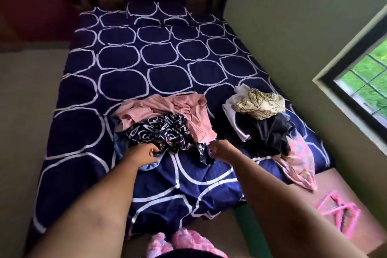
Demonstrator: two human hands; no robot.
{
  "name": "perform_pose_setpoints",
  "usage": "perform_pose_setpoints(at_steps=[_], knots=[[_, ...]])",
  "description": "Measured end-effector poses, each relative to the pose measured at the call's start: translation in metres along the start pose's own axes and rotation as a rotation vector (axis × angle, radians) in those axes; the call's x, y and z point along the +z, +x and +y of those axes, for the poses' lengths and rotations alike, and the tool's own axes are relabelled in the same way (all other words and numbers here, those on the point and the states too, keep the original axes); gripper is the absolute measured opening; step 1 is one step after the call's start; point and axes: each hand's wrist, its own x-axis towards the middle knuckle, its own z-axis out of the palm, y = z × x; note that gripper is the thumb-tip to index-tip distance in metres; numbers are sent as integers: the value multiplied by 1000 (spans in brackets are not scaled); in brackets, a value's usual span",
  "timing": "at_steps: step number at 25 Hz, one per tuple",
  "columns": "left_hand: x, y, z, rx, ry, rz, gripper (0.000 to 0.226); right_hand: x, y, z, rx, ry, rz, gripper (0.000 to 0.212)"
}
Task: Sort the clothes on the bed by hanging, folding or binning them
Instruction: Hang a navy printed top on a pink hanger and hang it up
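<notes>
A dark garment with a white swirl print lies crumpled on the bed, on top of a pink garment. My left hand grips its near left edge. My right hand pinches its near right edge. A bit of light blue cloth shows under my left hand. To the right lies a second pile: a cream leaf-print piece on white cloth, a black garment, and a pink patterned garment hanging over the bed's edge.
Pink hangers lie on the floor at the right of the bed. A wall with a window runs along the right side. Bare floor runs along the bed's left. Pink fluffy slippers show at the bottom.
</notes>
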Motion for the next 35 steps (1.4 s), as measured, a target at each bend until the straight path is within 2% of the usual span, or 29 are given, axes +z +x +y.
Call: perform_pose_setpoints(at_steps=[6, 11, 18, 21, 23, 25, 27, 29, 32, 35], knots=[[11, 6, -28, -146, 10, 64, 38, 7, 58, -12, -59, 16, -28, 31], [43, 27, -46, -242, -6, -16, 39, 34, 100, -6, -3, 52, -53, 31], [88, 108, -26, -164, -37, 22, 44, 57, 177, 25, 202, 223, 23, 30], [107, 137, -18, -176, -10, 171, 55, 80, 202, 29, 129, 238, 1, 28], [116, 140, -20, -241, 73, 319, 65, 101, 209, 24, 8, 237, -45, 39], [121, 142, -27, -285, 95, 398, 70, 121, 212, 14, -89, 164, -58, 51], [124, 147, -34, -302, 38, 421, 71, 137, 217, 3, -89, 90, 17, 43], [124, 151, -38, -334, -67, 444, 60, 144, 220, -4, -34, 156, 117, 25], [113, 143, -39, -405, -144, 454, 25, 142, 219, -3, -6, 297, 210, 14], [95, 130, -35, -431, -130, 419, 20, 115, 206, 3, 9, 415, 237, 13]])
